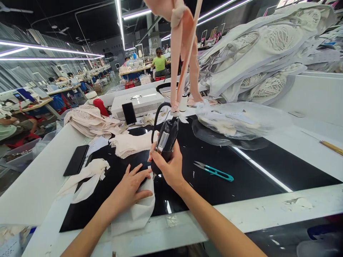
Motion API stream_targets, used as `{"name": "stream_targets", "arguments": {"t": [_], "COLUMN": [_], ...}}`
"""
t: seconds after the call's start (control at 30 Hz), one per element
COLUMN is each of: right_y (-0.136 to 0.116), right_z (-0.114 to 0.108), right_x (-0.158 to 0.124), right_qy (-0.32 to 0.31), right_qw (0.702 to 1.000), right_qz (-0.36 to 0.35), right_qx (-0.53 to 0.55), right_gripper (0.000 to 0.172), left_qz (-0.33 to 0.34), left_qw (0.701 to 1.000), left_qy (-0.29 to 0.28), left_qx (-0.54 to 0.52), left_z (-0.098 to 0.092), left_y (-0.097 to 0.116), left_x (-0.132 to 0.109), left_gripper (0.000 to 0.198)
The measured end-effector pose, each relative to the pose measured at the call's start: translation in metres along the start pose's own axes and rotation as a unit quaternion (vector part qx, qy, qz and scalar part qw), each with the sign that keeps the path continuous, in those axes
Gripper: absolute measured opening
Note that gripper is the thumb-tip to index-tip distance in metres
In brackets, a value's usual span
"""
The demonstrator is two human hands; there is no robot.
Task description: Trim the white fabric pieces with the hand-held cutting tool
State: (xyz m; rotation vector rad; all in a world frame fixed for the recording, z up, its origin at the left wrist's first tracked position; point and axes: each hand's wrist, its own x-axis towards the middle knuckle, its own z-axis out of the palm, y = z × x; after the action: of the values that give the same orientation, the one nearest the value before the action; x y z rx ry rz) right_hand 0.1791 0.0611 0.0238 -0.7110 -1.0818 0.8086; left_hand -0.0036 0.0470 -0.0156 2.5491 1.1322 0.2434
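My right hand [169, 165] is closed round a black handheld tool [166, 140] with a black cord looping up from it. The tool hangs on pink fabric straps [184, 53] that come down from above. My left hand [132, 186] lies flat with spread fingers on a pale fabric piece [136, 213] at the front of the black glossy work surface [268, 157]. The tool's lower end sits just beside my left fingertips.
Teal thread snips [214, 172] lie right of my hand. A stack of cream fabric pieces [131, 143], a dark phone [76, 160] and a clear bag of lace parts [235, 119] are on the table. White lace garments [268, 50] pile at the back right. Other workers sit far behind.
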Motion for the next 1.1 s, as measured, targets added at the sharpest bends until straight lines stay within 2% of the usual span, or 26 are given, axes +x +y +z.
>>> {"name": "stream_targets", "arguments": {"t": [0.33,0.6,0.93,1.1], "right_y": [0.0,-0.001,-0.006,-0.006], "right_z": [-0.001,-0.001,-0.005,-0.004], "right_x": [-0.006,-0.014,-0.026,-0.026], "right_qy": [-0.007,-0.01,-0.022,-0.02], "right_qw": [1.0,1.0,0.999,0.999], "right_qz": [0.011,0.012,0.022,0.025], "right_qx": [-0.002,0.002,0.006,0.007], "right_gripper": [0.028,0.03,0.035,0.034], "left_qz": [-0.018,-0.008,-0.029,-0.022], "left_qw": [1.0,0.999,0.998,0.999], "left_qy": [-0.021,-0.029,-0.043,-0.044], "left_qx": [-0.011,-0.018,-0.028,-0.022], "left_z": [-0.005,-0.007,-0.01,-0.01], "left_y": [0.005,0.005,0.007,0.006], "left_x": [0.003,0.004,0.005,0.006], "left_gripper": [0.03,0.038,0.048,0.045]}}
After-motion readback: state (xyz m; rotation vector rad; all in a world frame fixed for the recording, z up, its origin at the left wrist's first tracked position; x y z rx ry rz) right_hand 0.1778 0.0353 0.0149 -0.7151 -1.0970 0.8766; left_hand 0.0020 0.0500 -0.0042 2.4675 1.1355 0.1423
